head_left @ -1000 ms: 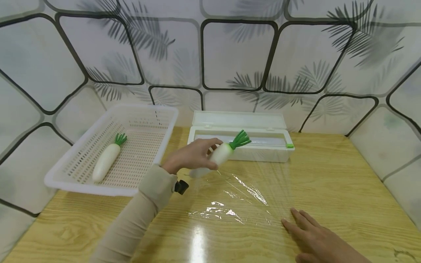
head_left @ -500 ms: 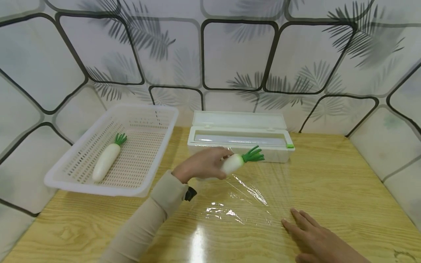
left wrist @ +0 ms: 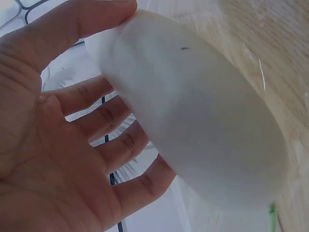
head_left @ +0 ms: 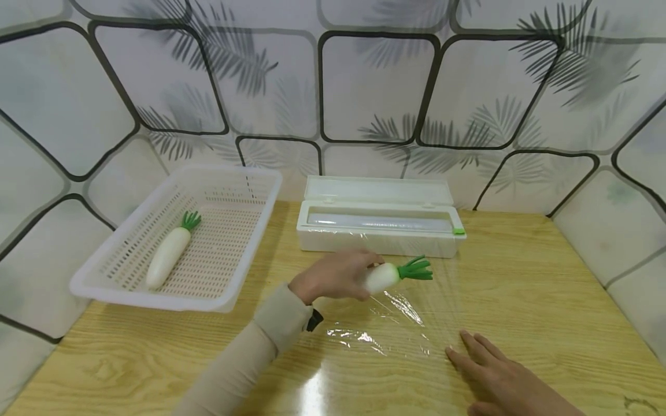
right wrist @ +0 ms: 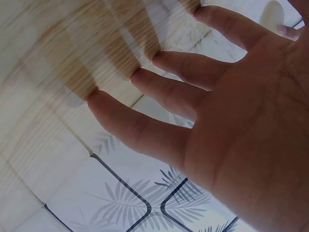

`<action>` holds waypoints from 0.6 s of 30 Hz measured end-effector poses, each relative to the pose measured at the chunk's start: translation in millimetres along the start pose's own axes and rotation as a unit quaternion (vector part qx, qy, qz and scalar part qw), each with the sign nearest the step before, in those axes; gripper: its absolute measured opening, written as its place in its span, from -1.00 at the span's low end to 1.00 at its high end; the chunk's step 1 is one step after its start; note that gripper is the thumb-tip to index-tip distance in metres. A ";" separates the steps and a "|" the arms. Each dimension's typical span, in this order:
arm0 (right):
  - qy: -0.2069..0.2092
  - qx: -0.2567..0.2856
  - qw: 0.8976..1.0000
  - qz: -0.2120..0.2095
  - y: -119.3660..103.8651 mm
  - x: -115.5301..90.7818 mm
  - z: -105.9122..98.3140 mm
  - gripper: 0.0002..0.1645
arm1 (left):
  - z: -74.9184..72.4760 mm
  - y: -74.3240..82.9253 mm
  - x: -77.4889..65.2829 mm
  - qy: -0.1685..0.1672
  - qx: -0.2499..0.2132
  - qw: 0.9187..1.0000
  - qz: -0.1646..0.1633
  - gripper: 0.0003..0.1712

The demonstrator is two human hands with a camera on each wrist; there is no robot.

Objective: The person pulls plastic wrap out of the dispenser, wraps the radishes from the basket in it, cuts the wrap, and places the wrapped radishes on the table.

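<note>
My left hand [head_left: 338, 274] grips a white radish [head_left: 382, 278] with green leaf stubs, thumb on one side and fingers on the other. In the left wrist view the radish [left wrist: 193, 111] fills the middle, its rounded end near the wooden surface. Beneath it a sheet of clear plastic wrap [head_left: 364, 341] lies spread over the table, running from the dispenser box [head_left: 380, 242] at the back. My right hand [head_left: 499, 370] rests with fingers extended, fingertips on the table at the wrap's right front corner. The right wrist view shows those fingertips [right wrist: 96, 99] pressing down.
A white perforated basket [head_left: 255, 242] stands on the left, with a second radish [head_left: 169, 257] lying in it. The dispenser's lid [head_left: 380, 189] is raised, and a roll of wrap [head_left: 380, 221] sits inside. Patterned walls [head_left: 374, 86] close off the back and sides of the wooden table [head_left: 546, 277].
The left hand has carried the radish to the right and toward me, from in front of the box to over the wrap, turning it more level. The right hand has stayed put.
</note>
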State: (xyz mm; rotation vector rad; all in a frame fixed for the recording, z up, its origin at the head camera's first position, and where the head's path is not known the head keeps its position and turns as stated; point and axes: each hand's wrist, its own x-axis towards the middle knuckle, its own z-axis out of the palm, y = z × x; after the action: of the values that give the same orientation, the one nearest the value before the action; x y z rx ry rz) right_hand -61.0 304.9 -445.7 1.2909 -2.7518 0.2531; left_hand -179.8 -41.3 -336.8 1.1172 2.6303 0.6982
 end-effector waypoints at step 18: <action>-0.058 0.018 0.998 0.023 -7.0 5.2 -12.5 -0.12 | 29.4 14.0 16.6 -0.048 0.059 0.997 0.002 -0.29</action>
State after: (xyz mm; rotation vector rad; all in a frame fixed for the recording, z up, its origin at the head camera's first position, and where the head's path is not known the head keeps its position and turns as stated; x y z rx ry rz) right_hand -58.7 298.9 -431.8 1.2906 -2.8899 0.2401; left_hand -172.2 -10.8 -355.4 1.1571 2.6178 0.4824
